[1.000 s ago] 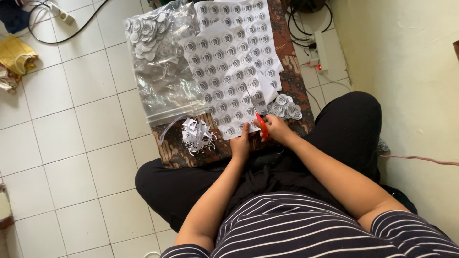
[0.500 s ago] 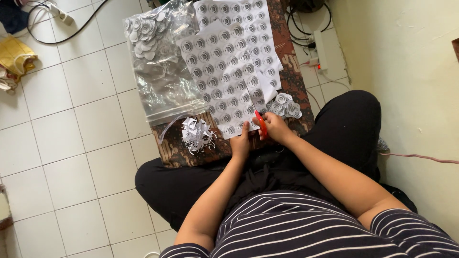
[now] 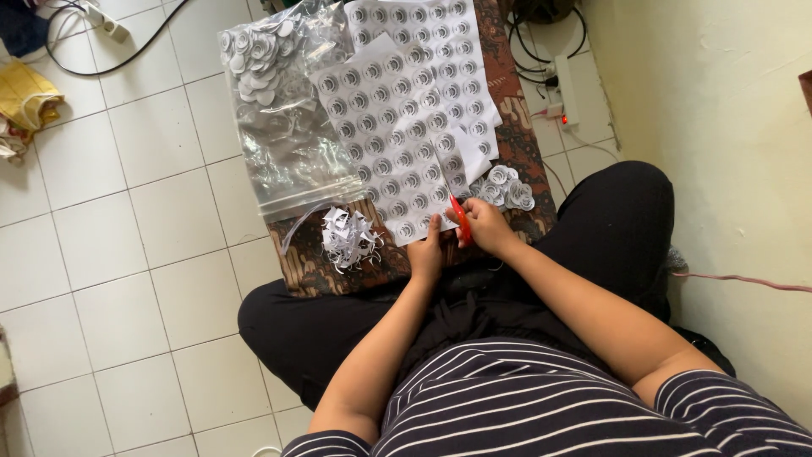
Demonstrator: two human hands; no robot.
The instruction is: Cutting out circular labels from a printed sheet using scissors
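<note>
The right hand is closed around red-handled scissors, whose blades lie in the near edge of a white paper sheet printed with rows of round grey labels. The left hand pinches that sheet's near edge just beside the blades. The sheet lies on a brown patterned counter. Cut round labels are piled right of the scissors, white paper scraps left. A clear plastic zip bag of cut labels lies farther left.
</note>
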